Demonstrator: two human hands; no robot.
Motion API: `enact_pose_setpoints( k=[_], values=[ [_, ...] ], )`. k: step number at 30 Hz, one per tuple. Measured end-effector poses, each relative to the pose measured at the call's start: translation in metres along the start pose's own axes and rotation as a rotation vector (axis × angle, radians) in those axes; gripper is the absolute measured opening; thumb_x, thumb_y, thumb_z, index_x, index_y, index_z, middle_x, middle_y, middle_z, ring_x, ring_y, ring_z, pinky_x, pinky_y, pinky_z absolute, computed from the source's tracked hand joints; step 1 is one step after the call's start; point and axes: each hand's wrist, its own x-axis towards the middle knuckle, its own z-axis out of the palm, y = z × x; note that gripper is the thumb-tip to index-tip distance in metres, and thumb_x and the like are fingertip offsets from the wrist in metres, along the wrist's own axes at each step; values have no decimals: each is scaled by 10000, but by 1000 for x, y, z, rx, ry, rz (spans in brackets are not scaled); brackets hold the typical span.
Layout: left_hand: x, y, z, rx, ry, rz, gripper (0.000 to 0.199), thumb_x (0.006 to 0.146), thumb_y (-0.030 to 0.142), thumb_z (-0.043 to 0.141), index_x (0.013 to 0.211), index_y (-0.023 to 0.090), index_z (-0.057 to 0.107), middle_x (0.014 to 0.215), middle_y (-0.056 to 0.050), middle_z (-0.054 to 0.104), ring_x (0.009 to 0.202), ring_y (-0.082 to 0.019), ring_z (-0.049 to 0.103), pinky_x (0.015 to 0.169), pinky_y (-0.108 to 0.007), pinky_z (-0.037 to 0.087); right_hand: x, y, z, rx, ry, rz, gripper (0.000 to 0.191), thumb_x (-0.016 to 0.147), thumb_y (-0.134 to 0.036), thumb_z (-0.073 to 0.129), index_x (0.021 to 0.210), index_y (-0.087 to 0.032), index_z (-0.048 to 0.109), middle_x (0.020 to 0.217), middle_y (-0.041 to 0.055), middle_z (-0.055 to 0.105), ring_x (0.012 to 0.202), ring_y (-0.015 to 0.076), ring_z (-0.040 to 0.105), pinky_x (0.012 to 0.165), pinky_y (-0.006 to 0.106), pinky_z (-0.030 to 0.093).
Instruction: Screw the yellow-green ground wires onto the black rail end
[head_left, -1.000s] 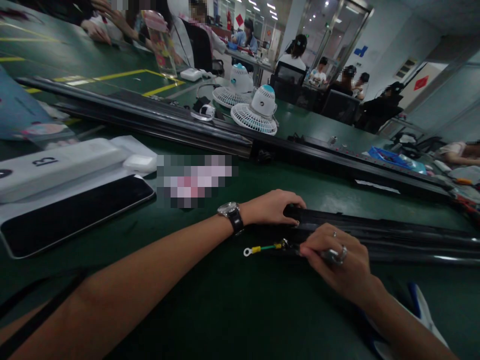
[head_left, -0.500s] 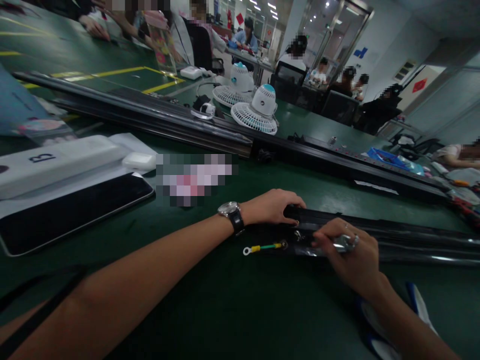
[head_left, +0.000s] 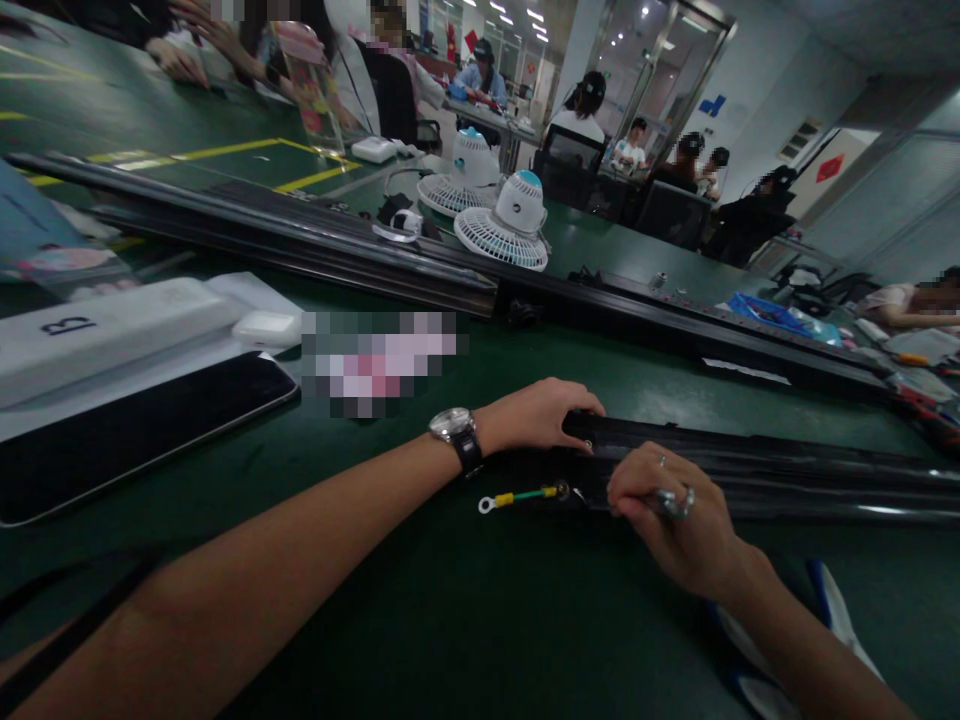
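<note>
My left hand [head_left: 544, 415], with a wristwatch above it, is closed over the near end of a long black bar [head_left: 787, 470] with a glossy surface. My right hand [head_left: 675, 515] is a closed fist around a slim tool with a shiny handle [head_left: 671, 500]; its kind is mostly hidden by the fingers. The tool's thin tip points left, low over the bar. Just left of that tip, a short green-and-yellow wire [head_left: 529, 495] with a ring terminal sticks out from the bar's end.
Behind lies another long dark bar [head_left: 637, 320] across the green table [head_left: 450, 620]. Two white fans [head_left: 506, 225] stand beyond it. A phone [head_left: 142, 435] and a white box [head_left: 112, 330] are at left. Blue-and-white handles [head_left: 840, 610] lie under my right forearm. Several people sit farther back.
My right hand has shifted slightly left and turned, so less of the tool's shiny handle shows. My left hand keeps its hold on the bar. The whole view has drifted a little.
</note>
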Motion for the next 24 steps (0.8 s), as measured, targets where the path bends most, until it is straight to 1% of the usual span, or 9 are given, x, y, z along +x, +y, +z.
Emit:
enact_pose_setpoints(
  k=[2, 3, 5, 7, 11, 13, 17, 21, 24],
  values=[
    [1, 0, 0, 17, 5, 8, 375, 820, 282, 746, 1163, 183, 632, 1106, -64, 652, 1008, -188, 609, 883, -298, 453, 1, -1, 1, 4, -45, -42, 68, 983, -166, 493, 929, -202, 514, 786, 9, 628, 713, 150, 576, 717, 316, 424],
    [0, 1, 0, 23, 5, 5, 366, 825, 276, 740, 1162, 180, 632, 1105, -65, 652, 1004, -186, 610, 879, -296, 455, 1, -1, 2, -23, -45, -40, 67, 984, -168, 493, 931, -202, 515, 787, 10, 631, 710, 150, 571, 713, 317, 420],
    [0, 1, -1, 24, 0, -4, 352, 832, 256, 728, 1164, 187, 634, 1104, -60, 652, 996, -181, 611, 871, -292, 456, 1, 0, 2, -70, -12, -7, 78, 987, -162, 482, 928, -202, 514, 779, 12, 629, 688, 149, 551, 688, 315, 408],
    [-2, 1, -3, 4, -4, 1, 356, 834, 239, 722, 1176, 203, 632, 1112, -51, 652, 997, -175, 611, 875, -289, 454, 1, 1, 2, -50, 11, 2, 86, 985, -150, 478, 923, -201, 510, 769, 12, 625, 682, 149, 548, 679, 313, 408],
    [-4, 1, -6, -62, 11, 30, 396, 828, 249, 734, 1206, 211, 621, 1110, -46, 656, 1004, -171, 611, 881, -283, 450, 3, -1, 3, 19, -58, -73, 58, 969, -149, 522, 939, -198, 516, 796, 18, 641, 724, 153, 585, 712, 315, 434],
    [-3, 1, -5, -61, 21, 23, 412, 811, 261, 753, 1199, 211, 626, 1107, -46, 658, 1005, -178, 612, 875, -286, 451, 3, -1, 1, -22, -68, -61, 48, 971, -152, 524, 949, -195, 527, 809, 23, 647, 726, 155, 587, 714, 319, 432],
    [-3, 1, -1, -28, 17, -14, 363, 809, 258, 751, 1154, 210, 650, 1100, -46, 664, 993, -185, 619, 868, -295, 458, 1, 0, -1, -92, -4, -10, 76, 972, -133, 504, 938, -193, 533, 777, 22, 633, 698, 158, 569, 683, 317, 415],
    [-6, 1, -3, -48, 30, 12, 353, 837, 211, 710, 1183, 216, 636, 1135, -42, 660, 1030, -179, 614, 916, -301, 446, 1, -2, 0, 6, -86, -74, 85, 959, -113, 514, 957, -196, 531, 809, 22, 643, 738, 159, 590, 713, 320, 428],
    [-7, 3, -5, -65, 27, 10, 329, 865, 232, 684, 1190, 217, 630, 1137, -43, 657, 1028, -177, 614, 914, -300, 446, 2, -2, 2, -47, -62, -29, 92, 961, -110, 504, 949, -199, 523, 794, 21, 638, 713, 160, 571, 707, 328, 420]
  ],
)
